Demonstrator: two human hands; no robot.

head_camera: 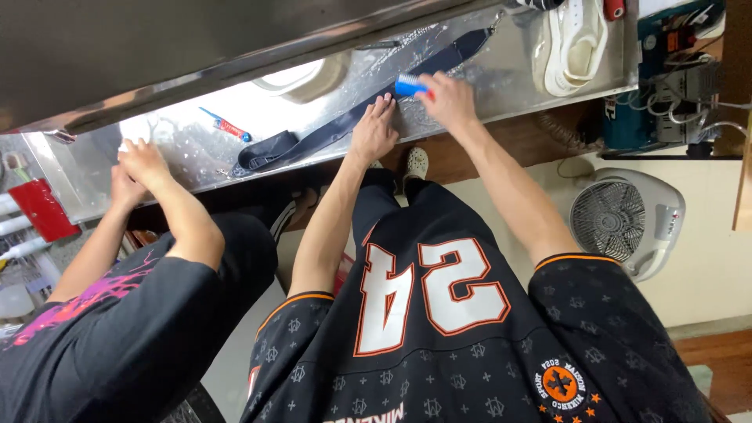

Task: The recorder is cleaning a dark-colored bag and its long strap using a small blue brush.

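Note:
A long dark strap point(313, 141) lies across a wet metal worktop point(501, 86). My left hand point(374, 131) presses flat on the strap near its middle, fingers spread. Just to its right, my right hand point(448, 98) grips a small blue brush point(409, 86), whose bristles rest on the strap. My black jersey and both forearms fill the lower part of the view.
A co-worker in a black shirt stands at my left, both hands point(135, 168) together on the worktop. A blue and red toothbrush point(227, 125) and a white basin point(309, 78) lie between us. White shoes point(576, 43) sit at the far right. A white fan point(623, 219) stands on the floor.

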